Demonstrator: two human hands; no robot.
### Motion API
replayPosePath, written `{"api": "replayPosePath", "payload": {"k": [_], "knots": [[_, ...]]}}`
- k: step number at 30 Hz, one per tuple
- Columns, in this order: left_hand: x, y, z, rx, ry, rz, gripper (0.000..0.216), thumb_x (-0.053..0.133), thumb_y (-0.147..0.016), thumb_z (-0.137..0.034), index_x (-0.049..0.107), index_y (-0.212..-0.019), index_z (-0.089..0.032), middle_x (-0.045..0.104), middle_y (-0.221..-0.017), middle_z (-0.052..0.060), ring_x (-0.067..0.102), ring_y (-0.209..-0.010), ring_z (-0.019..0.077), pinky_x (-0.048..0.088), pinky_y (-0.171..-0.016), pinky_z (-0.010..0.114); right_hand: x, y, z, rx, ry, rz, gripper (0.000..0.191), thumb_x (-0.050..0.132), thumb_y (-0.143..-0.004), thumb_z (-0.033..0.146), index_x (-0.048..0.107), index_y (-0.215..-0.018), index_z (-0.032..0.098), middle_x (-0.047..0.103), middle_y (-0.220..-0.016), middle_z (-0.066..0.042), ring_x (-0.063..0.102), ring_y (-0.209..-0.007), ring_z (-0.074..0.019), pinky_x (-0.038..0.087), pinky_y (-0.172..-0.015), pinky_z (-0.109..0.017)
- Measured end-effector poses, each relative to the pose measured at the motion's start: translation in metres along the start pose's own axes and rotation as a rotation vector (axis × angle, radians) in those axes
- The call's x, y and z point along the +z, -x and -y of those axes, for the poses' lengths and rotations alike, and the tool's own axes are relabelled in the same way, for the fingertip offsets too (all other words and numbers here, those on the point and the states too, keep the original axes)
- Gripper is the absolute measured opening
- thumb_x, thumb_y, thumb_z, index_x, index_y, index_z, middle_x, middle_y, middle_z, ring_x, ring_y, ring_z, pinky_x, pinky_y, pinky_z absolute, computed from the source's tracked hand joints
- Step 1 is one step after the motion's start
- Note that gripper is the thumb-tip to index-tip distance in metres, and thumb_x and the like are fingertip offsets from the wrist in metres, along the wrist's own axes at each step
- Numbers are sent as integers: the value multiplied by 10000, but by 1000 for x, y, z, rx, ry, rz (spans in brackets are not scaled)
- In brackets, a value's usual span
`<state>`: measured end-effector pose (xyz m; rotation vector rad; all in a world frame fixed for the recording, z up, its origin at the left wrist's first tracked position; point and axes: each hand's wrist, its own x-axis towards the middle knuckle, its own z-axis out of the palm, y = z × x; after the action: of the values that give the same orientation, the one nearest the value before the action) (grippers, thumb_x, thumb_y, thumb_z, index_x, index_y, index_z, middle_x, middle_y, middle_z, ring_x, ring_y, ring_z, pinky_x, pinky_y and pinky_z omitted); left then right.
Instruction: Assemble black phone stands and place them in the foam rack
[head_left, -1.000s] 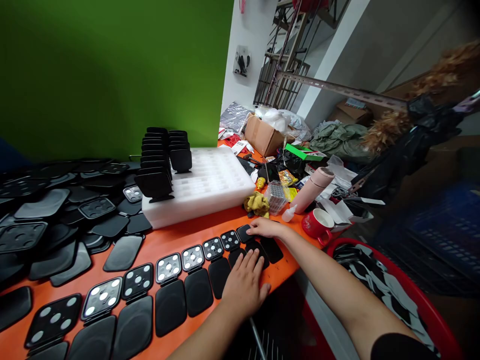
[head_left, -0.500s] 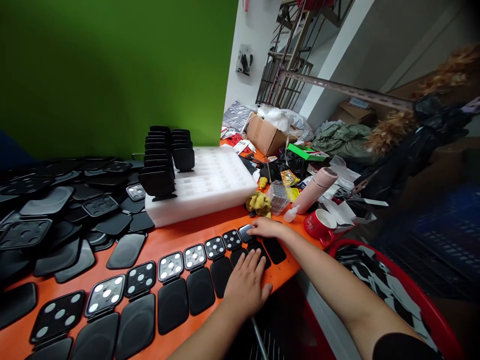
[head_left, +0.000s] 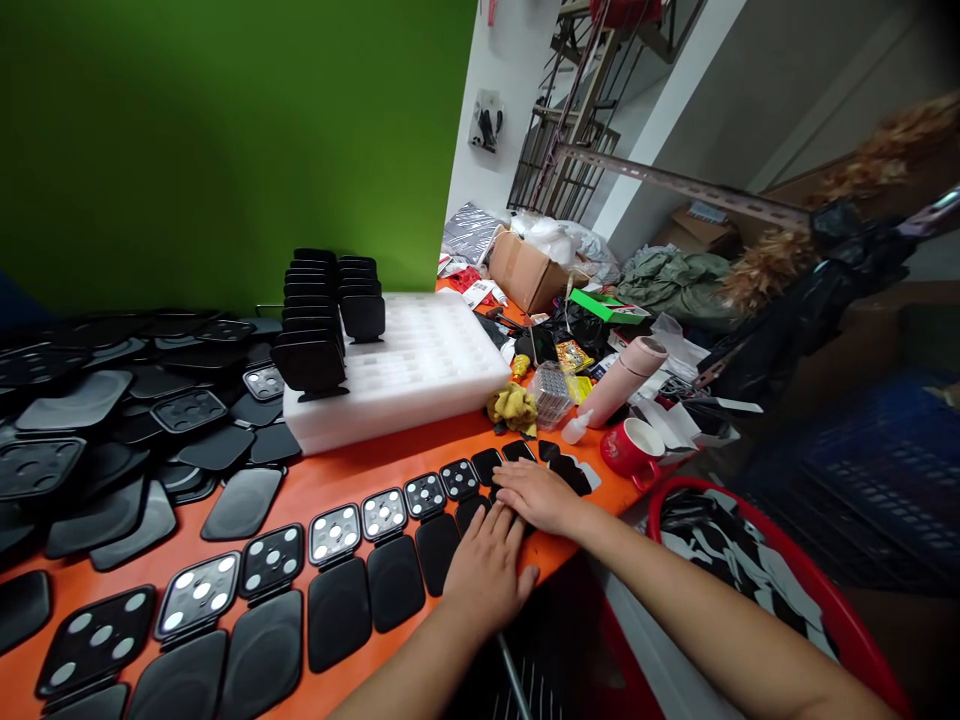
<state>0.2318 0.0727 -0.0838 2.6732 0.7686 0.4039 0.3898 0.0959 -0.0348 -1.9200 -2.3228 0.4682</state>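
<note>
Zero items were visibly gripped in the head view: L hand (head_left: pixel 486 568), fingers extended, was laid over black panels (head_left: pixel 438 553) on the orange table (head_left: pixel 337 475); R hand (head_left: pixel 543 496) was laid just beside it, likewise flat. Light, even pressure was prob. called for (w/o sliding).

Black hinged cases (head_left: pixel 337 580) — opened flat, in a row across the orange tabletop (head_left: pixel 322 484); most upper panels (head_left: pixel 335 535) bear white discs (head_left: pixel 103 636) — the lower panels (head_left: pixel 339 618) are black.

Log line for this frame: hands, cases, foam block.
left hand: flat over hinged black cases | right hand: palm down over same row | cases: open on orange table | white foam block: upright black panels
</note>
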Motion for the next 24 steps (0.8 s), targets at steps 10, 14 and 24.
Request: {"api": "replayPosePath", "payload": {"k": [10,14,24], "knots": [[-2,0,-1,14,-10,-6,564,334,-842,-505,405,-1287,-166,431,-1328,99,272,-1277,261,177,-1055,449,22,-22,14,11,136,-9,393,329,-895,284,540,-1160,86,490,-1260,-166,426,-1189,-237,239,-1027,-369],[0,2,-1,21,-40,-24,595,371,-824,-515,384,-1304,-163,417,-1340,99,281,-1273,257,175,-1059,441,16,-34,20,55,92,-20,350,395,-868,295,602,-1065,94,545,-1194,-176,511,-1088,-276,327,-943,-366],[3,5,2,55,-37,-59,584,351,-850,-495,334,-1333,-165,295,-1414,93,245,-1293,260,225,-1041,455,-28,38,-67,438,-50,-207,361,323,-891,304,577,-1114,176,625,-1078,-82,573,-976,-204,417,-820,-296]]}}
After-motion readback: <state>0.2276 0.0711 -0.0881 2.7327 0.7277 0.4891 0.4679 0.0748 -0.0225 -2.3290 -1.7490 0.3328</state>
